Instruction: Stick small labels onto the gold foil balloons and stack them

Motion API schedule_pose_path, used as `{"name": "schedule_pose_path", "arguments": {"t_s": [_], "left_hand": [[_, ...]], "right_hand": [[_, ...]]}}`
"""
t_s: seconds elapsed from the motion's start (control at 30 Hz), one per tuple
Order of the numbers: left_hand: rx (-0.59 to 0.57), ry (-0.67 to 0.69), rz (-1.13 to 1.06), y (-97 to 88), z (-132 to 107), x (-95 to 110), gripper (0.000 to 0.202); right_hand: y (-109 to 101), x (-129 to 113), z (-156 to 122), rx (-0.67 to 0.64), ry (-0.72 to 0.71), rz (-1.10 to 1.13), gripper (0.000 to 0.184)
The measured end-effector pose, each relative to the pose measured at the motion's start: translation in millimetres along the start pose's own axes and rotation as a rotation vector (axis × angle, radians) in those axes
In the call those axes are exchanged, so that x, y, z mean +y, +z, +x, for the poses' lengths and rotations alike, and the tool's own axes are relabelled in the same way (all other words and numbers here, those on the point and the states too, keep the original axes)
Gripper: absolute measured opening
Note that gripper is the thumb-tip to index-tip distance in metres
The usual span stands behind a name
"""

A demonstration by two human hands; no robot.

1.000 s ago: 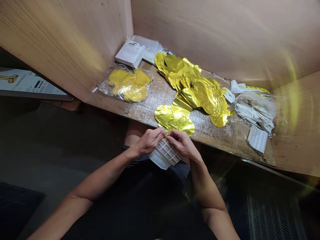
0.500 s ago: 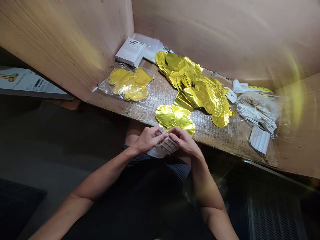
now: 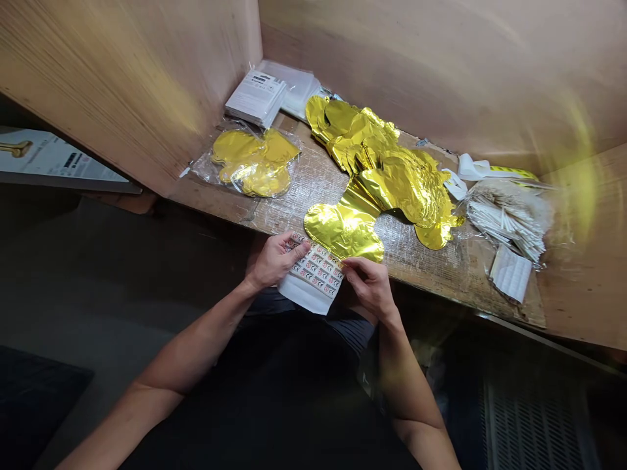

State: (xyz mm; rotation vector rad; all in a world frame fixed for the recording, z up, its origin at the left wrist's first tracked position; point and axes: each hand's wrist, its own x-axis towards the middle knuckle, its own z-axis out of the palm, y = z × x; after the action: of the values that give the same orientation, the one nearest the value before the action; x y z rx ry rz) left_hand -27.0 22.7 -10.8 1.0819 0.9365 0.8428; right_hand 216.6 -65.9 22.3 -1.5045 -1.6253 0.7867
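Note:
My left hand (image 3: 277,263) is closed on the upper left of a sticker sheet (image 3: 317,269), its thumb lying across the front. Rows of small labels with CE marks and red symbols cover the sheet, and its lower strip is blank white. At the sheet's upper right edge, my right hand (image 3: 369,284) has thumb and forefinger pinched together; what they hold is too small to make out. Just beyond both hands lies a flat gold foil balloon (image 3: 343,232), its rounded end at the shelf's front edge. The balloon joins a heap of similar gold foil balloons (image 3: 401,183).
A clear bag with folded gold foil (image 3: 255,160) lies left on the wooden shelf (image 3: 289,212). Behind it are stacked printed cards (image 3: 257,98) and clear sleeves (image 3: 296,85). On the right are white sticks (image 3: 509,215) in plastic and a white ridged pack (image 3: 511,273). Wooden walls enclose the shelf.
My hands have moved apart, the left one going left with the sheet and the right one slightly right. More of the sticker sheet now shows between them.

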Motion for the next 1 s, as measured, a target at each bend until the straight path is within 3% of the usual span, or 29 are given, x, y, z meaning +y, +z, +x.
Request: {"name": "schedule_pose_path", "arguments": {"t_s": [0.07,0.13,0.2,0.33,0.43,0.63,0.9,1.0], "left_hand": [[0.006,-0.005,-0.021,0.0,0,1,0.042],[0.009,0.001,-0.025,0.1,0,2,0.041],[-0.007,0.016,-0.003,0.5,-1,5,0.04],[-0.108,0.057,0.067,2.6,-6,7,0.036],[-0.131,0.071,0.092,3.8,-8,5,0.034],[-0.011,0.008,-0.014,0.4,-4,4,0.04],[0.056,-0.1,-0.147,-3.1,2,12,0.047],[0.065,-0.098,-0.164,-3.4,2,13,0.048]], "right_hand": [[0,1,-1,-0.003,-0.116,-0.108,0.012],[0,2,-2,-0.013,-0.144,-0.138,0.013],[1,2,-3,-0.007,-0.066,-0.065,0.009],[5,-1,1,-0.11,0.136,0.14,0.029],[9,-4,5,-0.131,0.151,0.128,0.023],[10,-2,2,0.02,-0.072,-0.101,0.021],[4,10,0,-0.038,-0.298,-0.358,0.02],[7,7,3,-0.004,-0.289,-0.32,0.021]]}}
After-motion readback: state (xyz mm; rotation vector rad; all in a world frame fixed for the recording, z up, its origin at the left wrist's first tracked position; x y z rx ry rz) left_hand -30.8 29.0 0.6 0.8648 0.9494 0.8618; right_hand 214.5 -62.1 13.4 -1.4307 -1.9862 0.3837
